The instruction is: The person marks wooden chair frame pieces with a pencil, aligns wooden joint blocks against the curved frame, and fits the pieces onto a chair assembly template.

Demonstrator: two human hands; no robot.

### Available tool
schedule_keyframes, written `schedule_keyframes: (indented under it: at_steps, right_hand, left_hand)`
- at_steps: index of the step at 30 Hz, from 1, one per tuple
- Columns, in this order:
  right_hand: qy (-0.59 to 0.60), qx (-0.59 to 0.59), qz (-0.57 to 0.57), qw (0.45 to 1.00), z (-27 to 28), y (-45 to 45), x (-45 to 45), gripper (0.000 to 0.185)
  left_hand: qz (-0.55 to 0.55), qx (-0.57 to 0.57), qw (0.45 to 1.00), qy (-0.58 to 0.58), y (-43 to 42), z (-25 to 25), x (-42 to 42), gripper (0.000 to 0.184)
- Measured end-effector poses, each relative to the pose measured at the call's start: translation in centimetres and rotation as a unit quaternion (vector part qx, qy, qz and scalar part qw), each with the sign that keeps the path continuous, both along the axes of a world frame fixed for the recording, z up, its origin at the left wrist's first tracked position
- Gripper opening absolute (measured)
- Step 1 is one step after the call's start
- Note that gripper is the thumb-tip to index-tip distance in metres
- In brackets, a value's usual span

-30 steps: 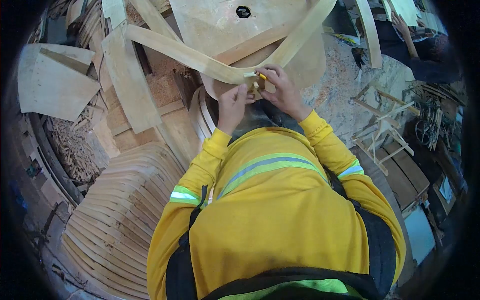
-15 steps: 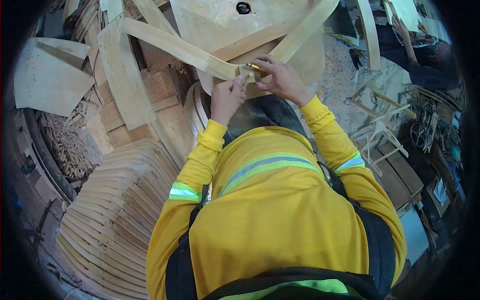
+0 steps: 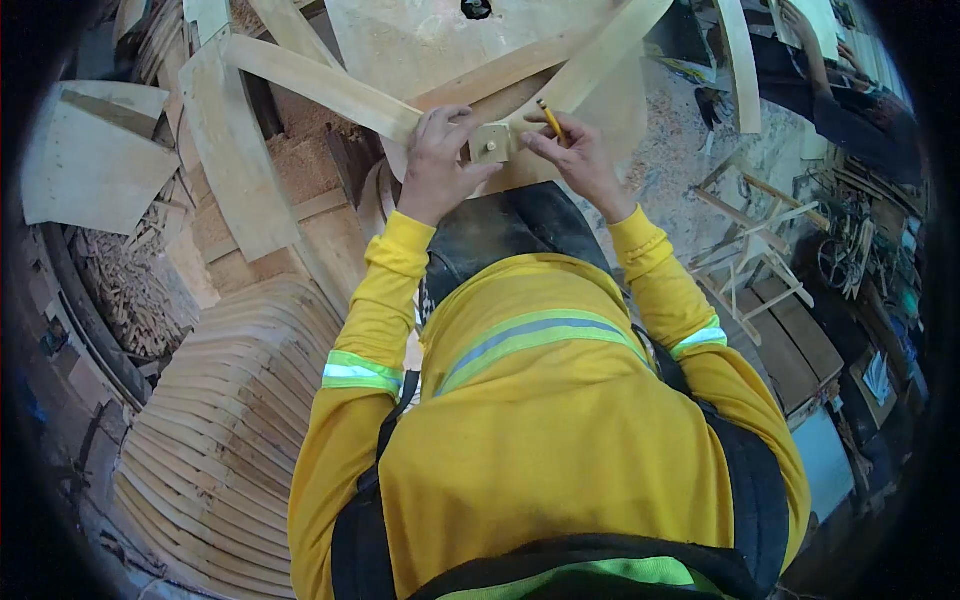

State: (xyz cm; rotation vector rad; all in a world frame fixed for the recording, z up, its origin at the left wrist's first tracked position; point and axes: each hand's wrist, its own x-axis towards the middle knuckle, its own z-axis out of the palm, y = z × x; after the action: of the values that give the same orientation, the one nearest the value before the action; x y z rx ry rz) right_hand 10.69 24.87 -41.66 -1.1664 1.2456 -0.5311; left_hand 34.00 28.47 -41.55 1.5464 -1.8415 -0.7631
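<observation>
Holding a yellow pencil (image 3: 550, 119) in the right hand (image 3: 582, 163), grip closed on it, the pencil tilted, one end up past the fingers. Left hand (image 3: 437, 165) is at a small wood block (image 3: 489, 145) with a round pale peg or dot on its face; fingers sit over the near end of a curved wood strip (image 3: 325, 84), thumb by the block's lower edge. Can't tell if the left grip is closed on the block or just resting against it. Block lies between the two hands, near the person's waist, where the left strip and the right strip (image 3: 615, 55) come close together. Both strips lie over a wide pale tabletop (image 3: 400, 40) with a dark hole at its far side; a straight wood piece (image 3: 500, 68) runs between them. Left side: long flat boards, a pale panel (image 3: 90, 170), a pile of thin offcuts (image 3: 130, 290) and, nearer the person, a big row of curved slats (image 3: 220, 400) packed side by side. Right side: an open frame of thin sticks (image 3: 765, 245). Another person's arm and hand (image 3: 800, 25) show at upper right, well apart.
</observation>
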Motion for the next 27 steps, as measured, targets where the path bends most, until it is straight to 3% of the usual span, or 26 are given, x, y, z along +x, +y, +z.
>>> schedule_keyframes:
  at_steps: [13, 19, 22, 25, 27]
  right_hand:
    - [0.006, 0.007, -0.031, 0.999, -1.1, 0.9, 2.2, 0.026]
    - [0.010, 0.032, -0.032, 0.999, -0.5, 0.6, 2.4, 0.027]
    - [-0.020, 0.039, -0.052, 0.998, -1.4, 0.8, 2.5, 0.028]
    - [0.003, 0.021, -0.046, 0.999, -1.9, 0.9, 2.4, 0.027]
    - [-0.024, 0.023, -0.052, 0.998, -1.7, 0.9, 2.5, 0.027]
  left_hand:
    - [-0.013, 0.018, 1.000, 0.009, -0.1, -0.7, 0.2, 0.062]
    - [0.060, 0.009, 0.996, 0.072, -0.2, 2.2, 1.1, 0.068]
    - [0.064, 0.054, 0.996, 0.006, 0.2, 1.7, 1.5, 0.065]
    - [0.071, 0.154, 0.985, 0.036, 0.2, 1.0, 0.9, 0.056]
    - [0.072, 0.151, 0.985, 0.051, 0.3, 1.0, 0.8, 0.051]
